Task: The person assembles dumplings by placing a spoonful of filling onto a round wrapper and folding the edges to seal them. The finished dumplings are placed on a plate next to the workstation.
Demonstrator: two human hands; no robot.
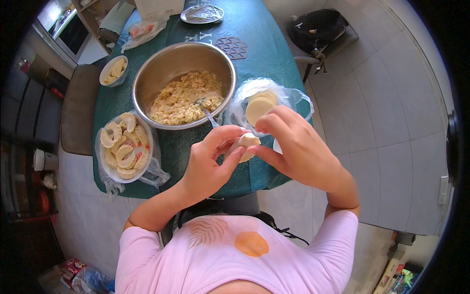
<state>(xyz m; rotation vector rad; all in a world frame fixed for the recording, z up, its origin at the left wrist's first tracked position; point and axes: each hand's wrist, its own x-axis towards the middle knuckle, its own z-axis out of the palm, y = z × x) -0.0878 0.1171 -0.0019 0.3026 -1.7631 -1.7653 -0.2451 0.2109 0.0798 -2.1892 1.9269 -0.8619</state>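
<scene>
Head view: a spoon (pixel 210 118) juts from the steel bowl (pixel 182 58) of filling (pixel 178 100). Left of it, nearer: dumplings (pixel 127 160) on a dish (pixel 111 172); right: bagged wrappers (pixel 259 110). Nearer than the bowl, the left hand (pixel 211 158) pinches one folded dumpling (pixel 249 140); the right hand (pixel 298 153) has thumb and fingers parted beside it.

hands (pixel 208 156): 2 | held dumpling (pixel 249 141): 1 | metal bowl (pixel 166 63): 1 | spoon (pixel 209 117): 1 | wrapper stack (pixel 258 109): 1 | trivet (pixel 231 48): 1 | surface (pixel 269 56): 1
</scene>
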